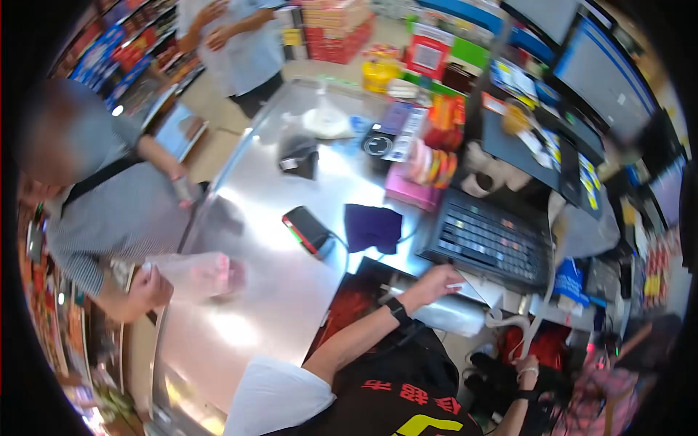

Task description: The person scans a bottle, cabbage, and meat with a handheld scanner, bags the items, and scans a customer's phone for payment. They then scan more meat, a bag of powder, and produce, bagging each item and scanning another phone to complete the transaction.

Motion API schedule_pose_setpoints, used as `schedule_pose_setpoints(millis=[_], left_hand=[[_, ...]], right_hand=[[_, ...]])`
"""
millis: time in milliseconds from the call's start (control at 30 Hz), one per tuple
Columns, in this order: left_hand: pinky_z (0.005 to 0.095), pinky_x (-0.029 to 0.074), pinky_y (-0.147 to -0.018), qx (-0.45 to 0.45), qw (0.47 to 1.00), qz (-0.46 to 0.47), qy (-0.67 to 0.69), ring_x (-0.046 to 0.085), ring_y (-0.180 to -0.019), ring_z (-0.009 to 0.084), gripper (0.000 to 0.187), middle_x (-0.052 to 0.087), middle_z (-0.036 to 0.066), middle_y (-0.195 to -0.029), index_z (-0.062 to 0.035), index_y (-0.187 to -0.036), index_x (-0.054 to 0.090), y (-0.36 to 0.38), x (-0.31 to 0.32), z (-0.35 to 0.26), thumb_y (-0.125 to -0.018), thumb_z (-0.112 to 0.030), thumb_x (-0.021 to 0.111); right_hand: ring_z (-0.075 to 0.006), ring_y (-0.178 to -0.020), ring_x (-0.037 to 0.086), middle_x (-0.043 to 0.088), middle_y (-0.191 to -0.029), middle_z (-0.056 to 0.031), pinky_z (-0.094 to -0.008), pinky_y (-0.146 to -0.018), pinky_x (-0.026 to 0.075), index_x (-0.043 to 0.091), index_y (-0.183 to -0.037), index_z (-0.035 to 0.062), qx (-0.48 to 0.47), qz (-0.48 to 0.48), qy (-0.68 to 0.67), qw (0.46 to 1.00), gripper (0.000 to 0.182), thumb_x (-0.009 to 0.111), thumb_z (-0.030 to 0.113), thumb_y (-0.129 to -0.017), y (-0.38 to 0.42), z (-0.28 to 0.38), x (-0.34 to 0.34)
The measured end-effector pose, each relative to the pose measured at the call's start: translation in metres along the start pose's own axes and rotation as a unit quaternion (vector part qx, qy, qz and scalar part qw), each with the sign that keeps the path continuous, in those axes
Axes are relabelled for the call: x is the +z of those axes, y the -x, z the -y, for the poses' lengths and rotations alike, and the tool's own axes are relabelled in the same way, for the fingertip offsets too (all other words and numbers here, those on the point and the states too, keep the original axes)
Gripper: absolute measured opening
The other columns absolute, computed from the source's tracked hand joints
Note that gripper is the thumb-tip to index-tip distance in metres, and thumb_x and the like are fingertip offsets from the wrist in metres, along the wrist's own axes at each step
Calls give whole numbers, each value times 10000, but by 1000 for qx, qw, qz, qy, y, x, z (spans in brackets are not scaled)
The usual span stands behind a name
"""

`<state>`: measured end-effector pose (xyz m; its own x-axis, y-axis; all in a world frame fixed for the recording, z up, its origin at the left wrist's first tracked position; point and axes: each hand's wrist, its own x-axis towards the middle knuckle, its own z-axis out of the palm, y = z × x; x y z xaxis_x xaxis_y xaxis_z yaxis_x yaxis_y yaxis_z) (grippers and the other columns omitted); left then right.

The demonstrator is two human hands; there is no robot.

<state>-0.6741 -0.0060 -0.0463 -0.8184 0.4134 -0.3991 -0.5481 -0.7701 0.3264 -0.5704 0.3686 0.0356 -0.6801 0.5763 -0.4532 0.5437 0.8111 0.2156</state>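
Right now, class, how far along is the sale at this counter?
Looks done: goods sit in a plastic bag on the steel counter, gripped by the customer's hand. In hand: the left hand rests at the keyboard; the right hand is low by a white cable. Left: probably payment and handover; unconfirmed.

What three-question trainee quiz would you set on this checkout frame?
1. True or false: the left hand is at the near edge of the keyboard.
2. Who holds the plastic bag on the steel counter? A: the customer's hand. B: the right hand. C: nobody.
3. What colour is the cloth lying left of the keyboard?

Key: 1 true; 2 A; 3 purple.
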Motion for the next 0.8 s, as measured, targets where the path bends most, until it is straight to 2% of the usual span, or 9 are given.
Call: schedule_pose_setpoints(millis=[33,100,167,300,367,433,533,633,800], left_hand=[[363,465,-815,-4,998,-32,-53,556,-916,201,332,583,98,-1018,11,-1113,510,8,5,-3,-797,-78,563],[310,464,-810,14,989,-20,-147,546,-945,173,459,562,78,-1089,11,-1258,403,24,7,-18,-839,-117,540],[284,458,-830,8,978,12,-210,540,-1005,176,519,540,103,-1181,26,-1327,319,53,19,-44,-877,-146,512],[256,454,-789,48,951,-29,-303,571,-933,133,370,591,65,-1105,-45,-1203,497,106,21,-91,-880,-222,523],[252,457,-768,107,942,-40,-317,580,-930,132,328,597,66,-1093,-50,-1148,535,138,22,-126,-868,-221,543],[262,467,-757,202,917,-54,-341,588,-937,144,292,611,66,-1061,-46,-1119,549,170,20,-165,-866,-192,541],[273,471,-763,274,886,-161,-338,592,-940,152,255,627,69,-1015,-35,-1098,557,196,-7,-224,-865,-133,519],[264,461,-714,332,830,-270,-357,595,-856,143,261,628,78,-975,-11,-1078,553,215,-38,-274,-836,-86,490],[282,458,-717,304,710,-436,-462,595,-872,196,273,624,126,-946,28,-1037,573,204,-121,-345,-779,-57,549]], right_hand=[[-370,-816,634,612,-968,-251,-432,-685,536,582,-970,-77,-71,0,59,996,486,703,301,-689,-33,-6,38],[-334,-654,647,637,-826,-190,-409,-436,517,565,-896,-105,-70,35,-10,997,459,690,294,-708,-66,-8,76],[-346,-689,645,641,-809,-209,-416,-525,529,593,-848,-88,-82,52,23,995,432,682,309,-703,-87,-1,86],[-367,-846,606,612,-861,-260,-404,-726,485,621,-813,-59,-244,10,7,970,400,650,321,-691,-14,75,3],[-391,-832,590,607,-860,-253,-421,-718,468,620,-827,-37,-406,32,-36,912,353,624,298,-716,-2,109,-7],[-385,-793,597,615,-834,-242,-414,-703,470,591,-948,-34,-478,23,6,878,390,627,286,-728,0,142,4],[-333,-854,620,621,-954,-220,-378,-745,489,492,-1178,-28,-555,137,-56,818,520,619,300,-795,56,204,-8],[-259,-947,612,600,-1075,-179,-334,-817,484,458,-1240,2,-628,238,-104,733,524,625,259,-815,109,263,-22],[-315,-983,578,569,-1119,-196,-346,-845,455,454,-1239,-10,-690,226,-156,669,562,624,308,-807,176,363,-39]])
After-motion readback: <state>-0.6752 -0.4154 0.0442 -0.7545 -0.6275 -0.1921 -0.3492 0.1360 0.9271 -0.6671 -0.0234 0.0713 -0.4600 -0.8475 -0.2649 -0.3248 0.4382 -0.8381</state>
